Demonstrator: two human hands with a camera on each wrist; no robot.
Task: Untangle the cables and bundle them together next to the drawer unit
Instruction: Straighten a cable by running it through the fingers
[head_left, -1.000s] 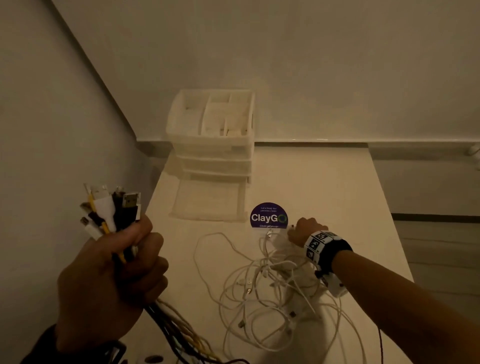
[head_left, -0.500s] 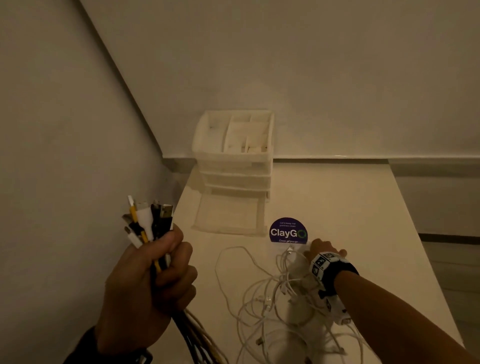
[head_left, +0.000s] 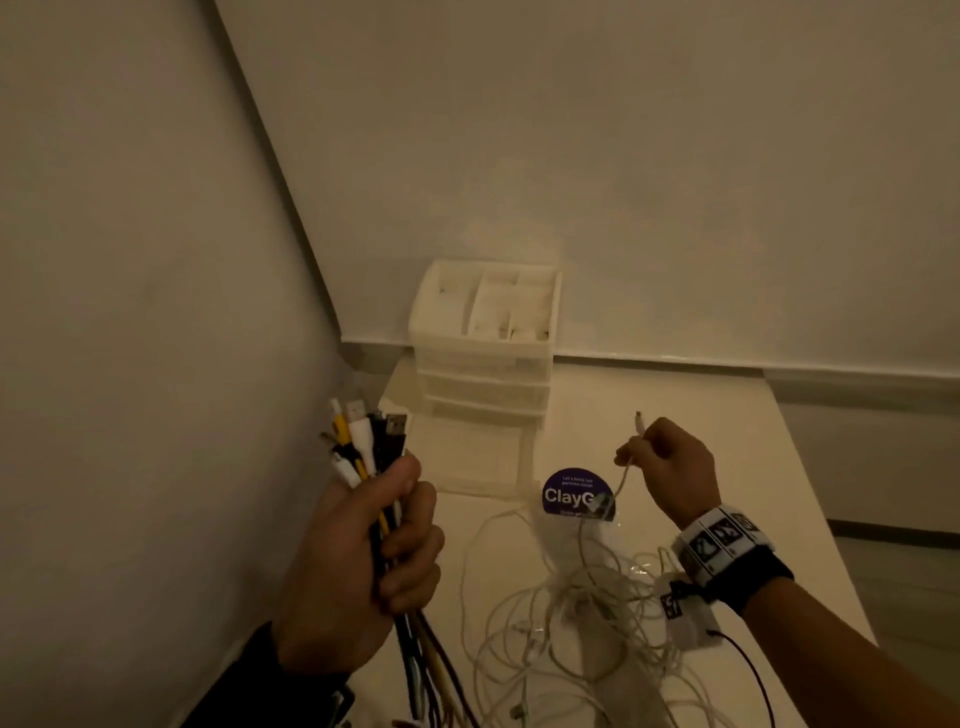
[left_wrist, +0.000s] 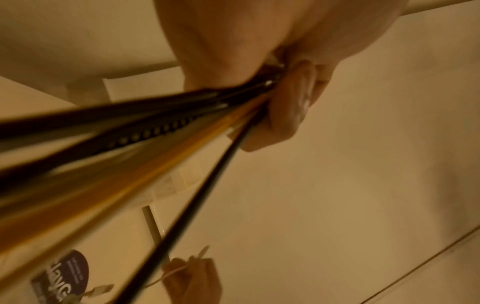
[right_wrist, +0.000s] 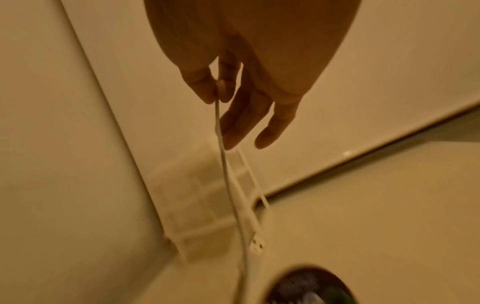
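My left hand (head_left: 363, 561) grips a bundle of cables (head_left: 366, 441), black, white and yellow, with their plugs sticking up above the fist; their lengths hang down past the wrist (left_wrist: 130, 127). My right hand (head_left: 662, 462) is raised above the table and pinches one thin white cable (head_left: 623, 475) near its plug between thumb and forefinger (right_wrist: 221, 88). That cable runs down into a tangled heap of white cables (head_left: 582, 623) on the table. The white drawer unit (head_left: 485, 343) stands at the back left corner.
A round purple ClayGo sticker (head_left: 574, 496) lies on the white table (head_left: 701, 415) between the drawer unit and the heap. Walls close in on the left and behind. The table's right edge drops off beside my right forearm.
My right hand has risen off the heap, lifting one white cable end with it. The left hand keeps its grip on the bundle. The head view has tilted upward.
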